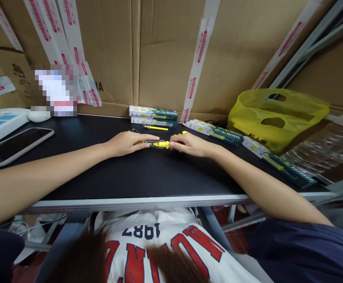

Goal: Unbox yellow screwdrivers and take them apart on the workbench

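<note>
My left hand (127, 143) is closed around a slim clear tube (151, 142), which lies level just above the black desktop. A yellow piece (162, 145) sits at the tube's right end. My right hand (189, 144) pinches that yellow piece at its tip, and another bit of yellow shows at the knuckles. A thin metal wire loop (134, 130) sticks out behind my left hand. Beyond both hands lies a thin yellow stick (157, 128) with a dark, narrow end. What exact tool the tube and yellow piece form, I cannot make out.
Two stacked slim printed boxes (153, 114) stand at the back. More such boxes lie on the right (215, 131), near a yellow plastic bag (272, 118) and clear bottles (321, 147). On the left are a phone (18, 145) and a white power strip (4, 124). Cardboard (162, 51) walls the back.
</note>
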A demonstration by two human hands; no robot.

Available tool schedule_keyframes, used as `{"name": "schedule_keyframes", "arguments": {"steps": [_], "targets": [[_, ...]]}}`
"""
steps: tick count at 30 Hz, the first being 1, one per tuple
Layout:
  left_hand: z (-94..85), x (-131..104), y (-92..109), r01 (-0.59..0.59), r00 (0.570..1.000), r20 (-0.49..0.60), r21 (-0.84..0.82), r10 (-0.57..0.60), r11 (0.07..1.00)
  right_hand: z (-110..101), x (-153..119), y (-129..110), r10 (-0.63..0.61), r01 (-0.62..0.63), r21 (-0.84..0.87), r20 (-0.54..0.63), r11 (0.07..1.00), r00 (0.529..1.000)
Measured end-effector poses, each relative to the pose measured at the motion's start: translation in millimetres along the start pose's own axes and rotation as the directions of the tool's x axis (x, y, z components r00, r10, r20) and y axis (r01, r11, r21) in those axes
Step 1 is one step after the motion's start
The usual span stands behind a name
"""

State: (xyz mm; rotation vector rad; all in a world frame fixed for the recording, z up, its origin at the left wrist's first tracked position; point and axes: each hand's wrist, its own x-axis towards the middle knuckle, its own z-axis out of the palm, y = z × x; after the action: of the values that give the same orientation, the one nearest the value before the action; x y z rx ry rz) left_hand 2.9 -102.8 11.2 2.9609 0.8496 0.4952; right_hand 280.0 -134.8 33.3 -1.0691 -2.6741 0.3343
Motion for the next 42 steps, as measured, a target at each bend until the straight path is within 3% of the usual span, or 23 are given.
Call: {"name": "schedule_keyframes", "arguments": {"steps": [13,25,30,36,42], "targets": [[0.7,0.4,-1.0,0.01,1.0,0.009,0.013,-0.01,1.0,7.5,1.7,5.5,-0.042,0.051,0.082,-0.115,0.995,0.993],[0.9,0.4,0.0,-0.001,1.0,0.006,-0.003,0.001,1.0,0.2,0.1,-2.4,0.008,-0.008,0.052,0.013,0.999,1.0],[0.4,0.5,0.4,-0.002,1.0,-0.001,-0.01,0.002,1.0,1.6,0.1,-1.0,-0.009,0.01,0.066,-0.017,0.998,1.0],[-0.7,0.4,1.2,0.014,1.0,0.002,0.016,-0.014,1.0,6.3,0.8,4.2,-0.038,0.051,0.088,-0.139,0.995,0.99],[0.0,0.0,0.0,0.006,1.0,0.004,0.006,-0.006,1.0,6.6,0.9,3.9,-0.039,0.052,0.115,-0.11,0.992,0.993]]}}
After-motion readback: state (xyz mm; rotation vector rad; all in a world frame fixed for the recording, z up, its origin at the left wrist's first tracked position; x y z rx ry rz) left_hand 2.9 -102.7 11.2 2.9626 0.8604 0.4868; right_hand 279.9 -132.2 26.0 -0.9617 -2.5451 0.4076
